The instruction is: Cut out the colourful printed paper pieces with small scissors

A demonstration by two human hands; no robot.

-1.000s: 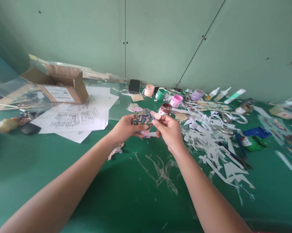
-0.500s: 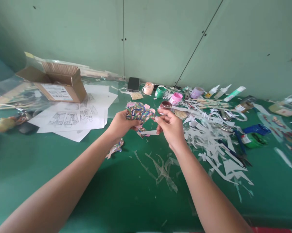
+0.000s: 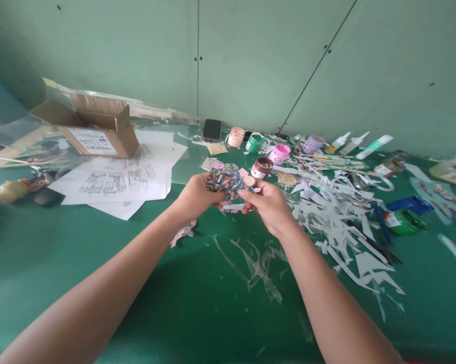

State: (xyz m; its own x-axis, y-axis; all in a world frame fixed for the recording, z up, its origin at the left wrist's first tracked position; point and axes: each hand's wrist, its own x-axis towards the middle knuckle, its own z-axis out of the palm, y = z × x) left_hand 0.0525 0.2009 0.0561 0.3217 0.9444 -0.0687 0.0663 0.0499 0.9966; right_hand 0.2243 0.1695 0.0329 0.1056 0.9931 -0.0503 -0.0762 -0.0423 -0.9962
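Observation:
My left hand point(image 3: 197, 194) is closed on the left edge of a multicoloured patterned piece point(image 3: 223, 177), thumb on top. Its swirls are blue, green and pink; what it is made of I cannot make out. With thumb and fingers pressed together, my right hand point(image 3: 267, 205) pinches the same piece at its right edge. A narrow white strip point(image 3: 233, 207) shows beneath, by the right fingertips; whether they hold it I cannot tell. Below my left wrist, a second patterned piece point(image 3: 184, 233) lies on the green table point(image 3: 167, 313), partly covered by the wrist.
Paint jars, among them a dark red jar point(image 3: 261, 168) and a pink jar point(image 3: 280, 153), stand beyond my hands. White paper scraps point(image 3: 326, 212) spread at the right, near a green jar point(image 3: 406, 221). An open cardboard box point(image 3: 98, 134) and printed sheets point(image 3: 121, 177) are at the left.
My right hand has come in closer to my left, its thumb now over the patterned piece's right edge. The white strip shows less. The whole view has shifted slightly.

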